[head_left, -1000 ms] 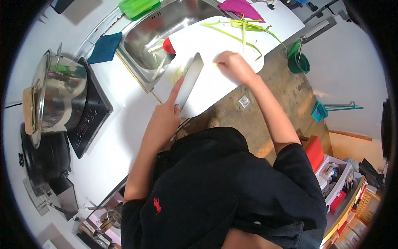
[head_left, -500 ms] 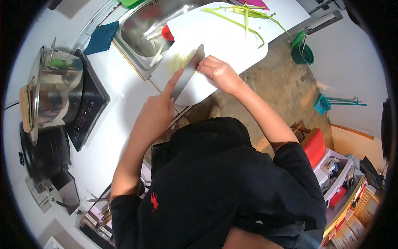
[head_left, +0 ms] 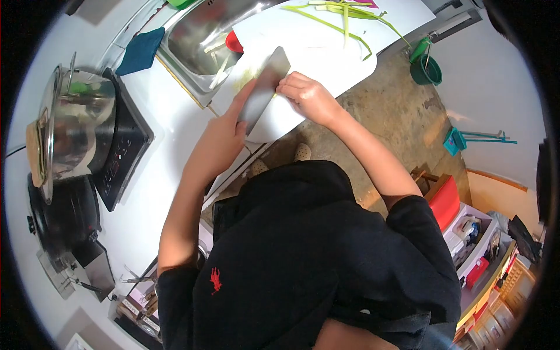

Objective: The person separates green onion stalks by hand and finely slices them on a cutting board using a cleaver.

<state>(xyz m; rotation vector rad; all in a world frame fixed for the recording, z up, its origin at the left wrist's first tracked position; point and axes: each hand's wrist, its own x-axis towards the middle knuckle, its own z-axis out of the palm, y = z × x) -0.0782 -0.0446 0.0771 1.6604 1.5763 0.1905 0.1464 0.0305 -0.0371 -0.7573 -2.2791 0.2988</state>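
Observation:
My left hand (head_left: 220,140) is wrapped round the handle end of a wide-bladed knife (head_left: 263,87), its index finger stretched along the blade. The blade slants over a white cutting board (head_left: 326,73). Close to the right side of the blade, my right hand (head_left: 309,99) has its fingers pressed together; only a tiny yellowish bit shows at the fingertips. Pale green shreds (head_left: 245,78) lie left of the knife, partly behind it. Long green stalks (head_left: 356,10) rest at the board's far end.
A steel sink (head_left: 189,52) with pale scraps and something red at its edge adjoins the board. To the left are a blue cloth (head_left: 141,51), a large steel pot (head_left: 87,125) on a black cooktop (head_left: 123,146) and a black pan (head_left: 67,216). A green bucket (head_left: 426,71) stands on the floor.
My right hand has come in from the right to the blade, its fingers now together beside it. The knife has shifted and its blade shows broader than half a second ago. The view has moved slightly.

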